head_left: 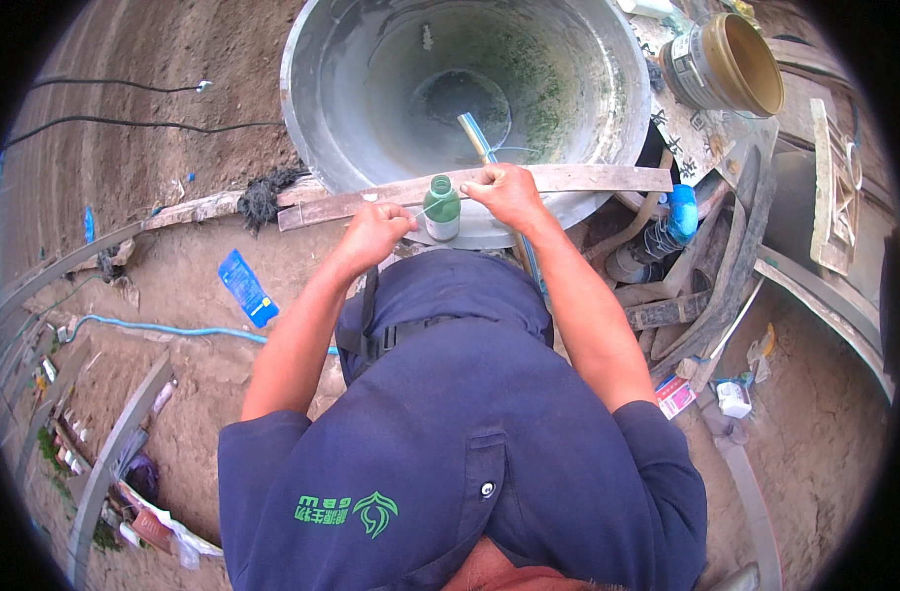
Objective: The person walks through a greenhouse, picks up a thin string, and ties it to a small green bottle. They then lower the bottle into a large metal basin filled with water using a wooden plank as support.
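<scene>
A small green bottle (442, 204) with a pale label and an uncapped mouth stands between my hands, beside the wooden plank (598, 178). My left hand (379, 229) is closed, fingertips pinched together just left of the bottle. My right hand (506, 193) is curled at the plank, thumb and finger pressed together to the right of the bottle's neck. Whatever either pinch holds is too small to make out. The plank lies across the near side of a big round grey vat (361, 108). A blue-and-white striped pole (477, 136) leans into the vat.
A brown bucket (701, 71) lies tipped at the far right. Hoses (740, 236) and a blue-topped pipe fitting (682, 215) crowd the vat's right side. On the soil at left are a blue packet (248, 288) and a light-blue hose (174, 328). A small carton (674, 396) lies at right.
</scene>
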{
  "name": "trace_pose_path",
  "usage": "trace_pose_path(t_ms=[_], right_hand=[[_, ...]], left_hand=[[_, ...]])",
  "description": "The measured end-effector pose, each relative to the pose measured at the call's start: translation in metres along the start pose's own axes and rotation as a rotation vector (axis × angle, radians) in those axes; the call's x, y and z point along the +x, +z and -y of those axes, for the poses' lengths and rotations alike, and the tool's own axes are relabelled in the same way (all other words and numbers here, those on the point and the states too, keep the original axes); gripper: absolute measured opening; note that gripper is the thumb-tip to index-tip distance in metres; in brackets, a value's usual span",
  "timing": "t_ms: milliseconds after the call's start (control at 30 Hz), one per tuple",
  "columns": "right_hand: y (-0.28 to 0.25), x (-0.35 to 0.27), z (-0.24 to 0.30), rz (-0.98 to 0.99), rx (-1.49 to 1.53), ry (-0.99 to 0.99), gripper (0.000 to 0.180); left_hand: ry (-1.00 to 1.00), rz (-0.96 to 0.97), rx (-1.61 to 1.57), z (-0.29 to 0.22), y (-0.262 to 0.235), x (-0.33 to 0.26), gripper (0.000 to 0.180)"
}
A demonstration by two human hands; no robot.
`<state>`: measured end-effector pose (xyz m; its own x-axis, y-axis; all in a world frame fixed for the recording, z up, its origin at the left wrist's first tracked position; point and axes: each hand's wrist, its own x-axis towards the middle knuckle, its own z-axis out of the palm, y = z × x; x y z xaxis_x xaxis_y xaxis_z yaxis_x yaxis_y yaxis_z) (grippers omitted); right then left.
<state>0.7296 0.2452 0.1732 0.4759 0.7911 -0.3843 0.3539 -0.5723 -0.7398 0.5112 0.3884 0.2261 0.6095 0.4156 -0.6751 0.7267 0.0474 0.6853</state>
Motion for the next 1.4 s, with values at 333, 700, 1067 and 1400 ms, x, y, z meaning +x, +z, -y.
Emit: trace_pose_path(t_ms=[333, 700, 1067, 1400], right_hand=[[0.012, -0.004, -0.001, -0.078, 0.014, -0.061, 0.037], [0.005, -0.008, 0.024, -0.144, 0.093, -0.043, 0.031], [0.007, 0.011, 0.033, -0.288, 0.199, -0.031, 0.025], [0.013, -0.015, -0.016, -0.320, 0.122, 0.072, 0.027]], left_hand=[[-0.180, 0.015, -0.466, 0.000, 0.010, -0.016, 0.012], [-0.082, -0.013, -0.562, -0.033, -0.023, -0.020, 0.014], [0.048, -0.071, -0.284, -0.108, -0.069, 0.014, 0.019], [-0.033, -0.197, -0.298, -0.070, -0.077, 0.085, 0.016]])
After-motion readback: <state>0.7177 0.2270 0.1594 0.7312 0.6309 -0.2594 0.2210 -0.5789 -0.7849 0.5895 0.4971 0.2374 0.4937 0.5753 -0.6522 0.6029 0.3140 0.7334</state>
